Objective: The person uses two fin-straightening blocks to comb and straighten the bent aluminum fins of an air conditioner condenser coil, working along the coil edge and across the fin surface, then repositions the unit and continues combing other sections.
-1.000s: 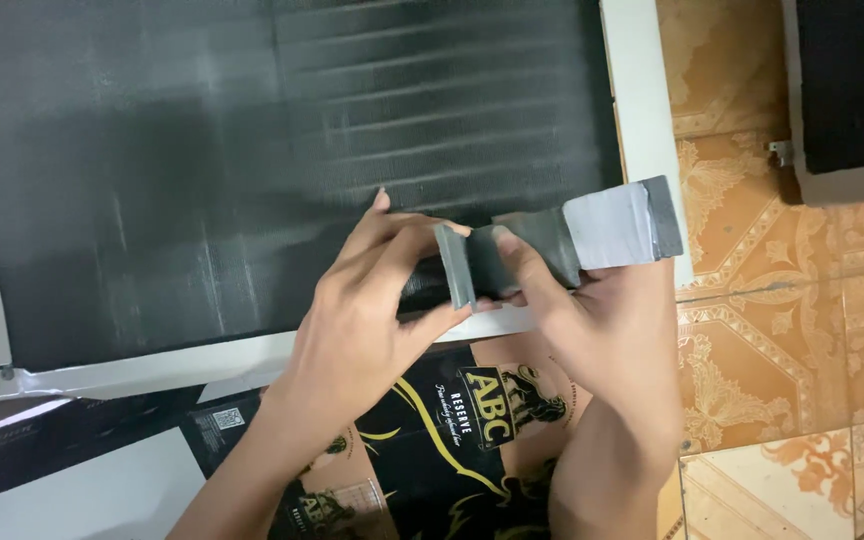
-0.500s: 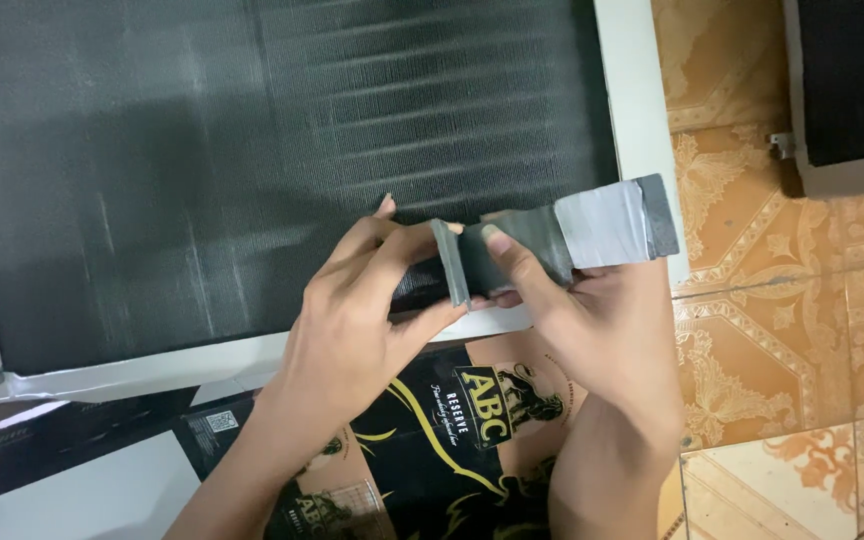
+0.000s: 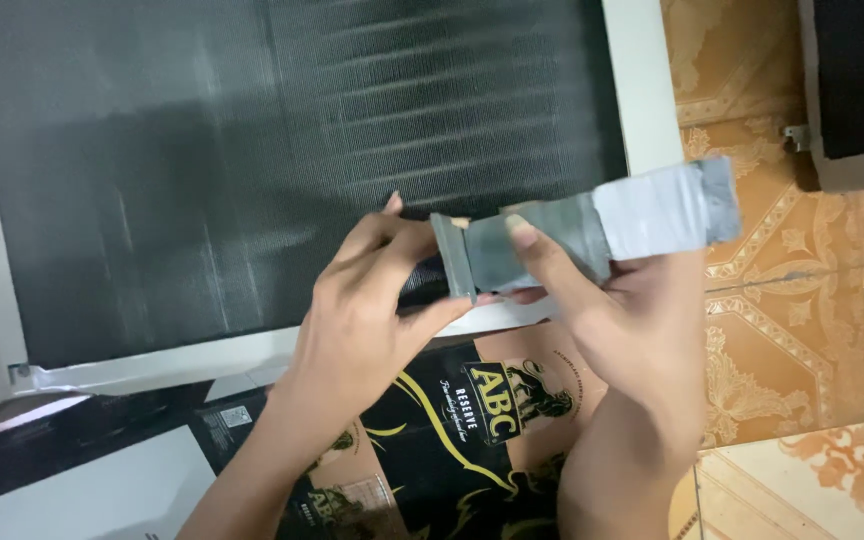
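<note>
Hands are positioned together over the near edge of a dark finned coil panel (image 3: 292,150), which is set in a white frame (image 3: 642,90) lying on the floor.

A flat grey tool (image 3: 592,225), a comb-like or brush-like piece with a lighter taped handle, is held across both hands. The right hand (image 3: 622,320) is closed around the middle of the tool, with the index finger laid along its upper face. The left hand (image 3: 372,300) is closed on the tool's left end, where a narrow crosswise head is pinched between thumb and fingers. The grip of each hand is therefore clamped on the tool; neither is apart.

Compared with the views one second and half a second ago, very little has changed. The tool has stayed just above the frame's near rail, with its handle projecting right over the patterned orange floor tiles (image 3: 792,330). Only a slight shift of the fingers at the head is noted. It is judged that the head is being adjusted or seated, not drawn across the fins.

A black printed cardboard sheet (image 3: 452,440) lies under the forearms, near the viewer. A second dark unit (image 3: 862,70) is seen at the far right.
</note>
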